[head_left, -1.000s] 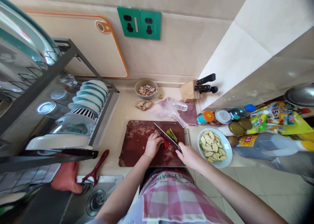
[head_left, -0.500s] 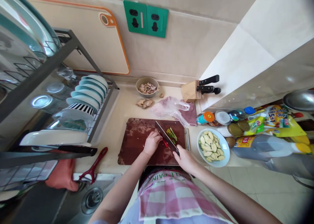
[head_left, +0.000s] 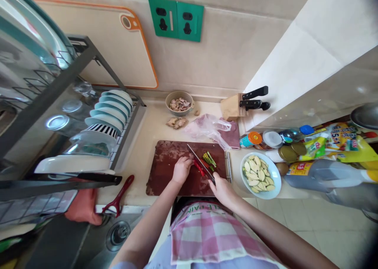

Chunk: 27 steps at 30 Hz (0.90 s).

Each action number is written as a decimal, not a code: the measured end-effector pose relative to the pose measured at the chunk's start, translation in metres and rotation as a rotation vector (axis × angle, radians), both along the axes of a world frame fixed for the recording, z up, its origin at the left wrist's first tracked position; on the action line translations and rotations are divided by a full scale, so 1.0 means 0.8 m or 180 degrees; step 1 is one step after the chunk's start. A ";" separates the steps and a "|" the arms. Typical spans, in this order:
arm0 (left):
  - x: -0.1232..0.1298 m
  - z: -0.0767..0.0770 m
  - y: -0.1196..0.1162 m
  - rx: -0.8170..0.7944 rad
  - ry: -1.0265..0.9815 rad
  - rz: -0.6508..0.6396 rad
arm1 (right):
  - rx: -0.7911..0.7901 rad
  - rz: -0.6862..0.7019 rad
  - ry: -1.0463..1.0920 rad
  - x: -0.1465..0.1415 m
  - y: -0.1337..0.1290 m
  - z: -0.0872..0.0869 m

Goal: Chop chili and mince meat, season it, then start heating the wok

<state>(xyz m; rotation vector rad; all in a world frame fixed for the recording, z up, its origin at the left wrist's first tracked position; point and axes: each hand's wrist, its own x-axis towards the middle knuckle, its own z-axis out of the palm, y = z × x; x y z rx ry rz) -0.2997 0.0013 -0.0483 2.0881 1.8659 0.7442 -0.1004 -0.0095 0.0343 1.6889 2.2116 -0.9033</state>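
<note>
On the dark brown cutting board, my right hand is closed round the handle of a kitchen knife. Its blade slants up and to the left across red chili pepper. My left hand has its fingers bunched together at the chili's left end, close beside the blade; the fingertips partly hide what they hold. Red pieces lie on both sides of the blade. Cut green pepper strips are just right of the knife.
A bowl of sliced zucchini stands right of the board, near bottles and jars. Behind are a plastic bag, a knife block and a bowl of sliced pieces. Left are a dish rack and a red peeler.
The whole view has shifted slightly. More red chili shows left of the blade, and red pieces now show to its right. Both hands keep their holds.
</note>
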 end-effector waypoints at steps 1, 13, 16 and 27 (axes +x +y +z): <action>0.001 0.000 -0.001 -0.0019 -0.0007 -0.0009 | 0.0039 -0.0013 0.0035 -0.006 0.003 -0.006; 0.021 0.003 -0.004 -0.0163 0.0203 -0.0107 | -0.0030 0.0221 0.0159 0.023 0.012 0.028; 0.020 -0.001 -0.005 -0.0112 0.0106 -0.0080 | 0.0077 0.0069 -0.0013 0.010 0.005 0.009; 0.026 -0.002 -0.004 0.0027 0.0178 -0.0133 | 0.0017 0.0137 0.0270 0.026 0.012 0.013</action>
